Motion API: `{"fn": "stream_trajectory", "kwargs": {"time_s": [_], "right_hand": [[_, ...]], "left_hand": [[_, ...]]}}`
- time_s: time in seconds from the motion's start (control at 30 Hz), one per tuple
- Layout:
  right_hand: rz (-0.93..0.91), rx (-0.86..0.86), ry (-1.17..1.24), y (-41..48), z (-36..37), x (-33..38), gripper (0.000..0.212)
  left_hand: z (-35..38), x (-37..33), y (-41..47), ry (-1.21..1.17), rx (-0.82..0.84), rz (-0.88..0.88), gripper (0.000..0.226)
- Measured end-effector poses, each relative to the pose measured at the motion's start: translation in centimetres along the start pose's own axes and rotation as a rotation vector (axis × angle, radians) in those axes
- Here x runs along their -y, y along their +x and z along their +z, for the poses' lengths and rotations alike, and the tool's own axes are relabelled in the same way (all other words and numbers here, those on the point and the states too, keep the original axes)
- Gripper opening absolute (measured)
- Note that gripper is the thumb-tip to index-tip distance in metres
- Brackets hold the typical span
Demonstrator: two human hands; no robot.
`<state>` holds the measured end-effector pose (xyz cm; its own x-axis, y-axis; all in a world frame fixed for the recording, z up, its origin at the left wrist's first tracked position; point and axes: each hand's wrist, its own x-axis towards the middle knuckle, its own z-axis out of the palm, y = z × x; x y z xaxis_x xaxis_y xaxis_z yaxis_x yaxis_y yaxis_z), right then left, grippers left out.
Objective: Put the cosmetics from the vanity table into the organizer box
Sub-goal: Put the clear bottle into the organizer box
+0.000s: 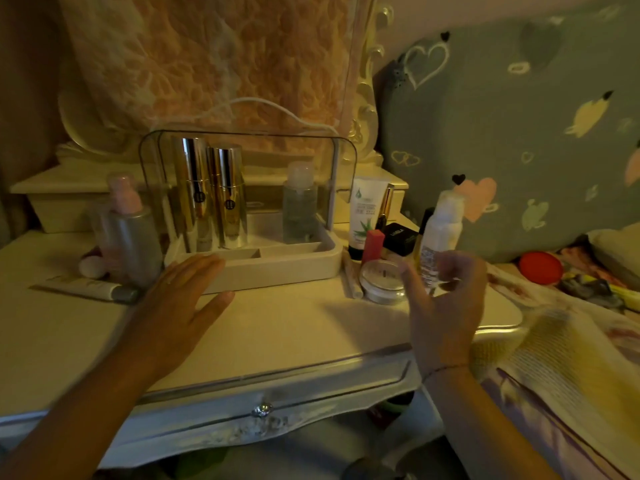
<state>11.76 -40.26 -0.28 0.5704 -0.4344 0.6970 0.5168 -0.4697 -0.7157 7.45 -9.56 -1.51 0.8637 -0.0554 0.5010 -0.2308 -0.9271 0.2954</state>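
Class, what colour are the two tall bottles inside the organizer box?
The tall bottles are shiny gold; head view.

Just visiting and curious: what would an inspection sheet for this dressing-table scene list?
Surface: cream vanity table, crystal-knobbed drawer below.
Job's things: white organizer box, clear lid raised, holds tall gold bottle, shorter gold bottle, clear bottle; outside: silver pink-capped bottle, cream tube lying flat, white aloe-print tube, black compact, round clear jar, white bottle.
Clutter: red round lid on the bedding.
Hands: left hand flat, open, at the box's front edge; right hand fingers curled by the white bottle, blurred, grip unclear.
Cables: white cord looping behind the box.
Surroundings: lace-draped mirror, grey heart-print fabric, quilted bedding.
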Motion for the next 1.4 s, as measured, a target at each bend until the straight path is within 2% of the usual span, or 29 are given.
{"fn": "stream_trajectory", "kwargs": {"time_s": [0.07, 0.17, 0.27, 0.33, 0.4, 0.53, 0.63, 0.8, 1.0, 1.3, 1.4], "right_hand": [[0.098, -0.061, -0.059, 1.3, -1.0, -1.5, 0.051], [0.213, 0.035, -0.09, 2.7, -1.2, -3.1, 0.062], [0.264, 0.133, -0.098, 3.3, -0.9, -4.1, 0.057], [0.257, 0.17, -0.104, 3.3, -0.7, -4.5, 0.044], [0.257, 0.194, -0.12, 3.2, -0.6, -4.7, 0.037], [0.236, 0.189, -0.183, 3.1, -0.9, -4.1, 0.035], [0.144, 0.148, -0.185, 2.8, -1.3, -2.2, 0.038], [0.057, 0.204, -0.002, 2.4, -0.5, 3.3, 0.036], [0.029, 0.404, 0.141, 1.0, 4.9, 7.4, 0.032], [-0.004, 0.576, 0.051, 0.6, 14.8, 7.1, 0.037], [0.065, 0.628, 0.011, 1.5, 17.5, 6.6, 0.038]], "left_hand": [[0.1, 0.1, 0.0, 0.028, 0.007, 0.005, 0.083], [0.1, -0.1, -0.1, 0.047, 0.012, -0.001, 0.086], [0.0, -0.4, -0.1, 0.04, 0.019, -0.007, 0.088], [-0.1, -0.6, -0.2, 0.032, 0.014, -0.011, 0.086], [-0.2, -0.9, -0.2, 0.032, 0.003, -0.025, 0.075], [-0.3, -1.0, -0.2, 0.031, -0.001, -0.021, 0.066], [-0.3, -0.9, -0.2, 0.02, -0.006, -0.02, 0.063], [0.1, -0.5, -0.3, 0.006, -0.011, -0.024, 0.065], [0.3, -0.3, -0.3, -0.011, -0.015, -0.035, 0.064], [0.1, -0.5, -0.3, -0.03, -0.033, -0.043, 0.059], [0.1, -0.4, -0.4, -0.03, -0.036, -0.036, 0.059]]}}
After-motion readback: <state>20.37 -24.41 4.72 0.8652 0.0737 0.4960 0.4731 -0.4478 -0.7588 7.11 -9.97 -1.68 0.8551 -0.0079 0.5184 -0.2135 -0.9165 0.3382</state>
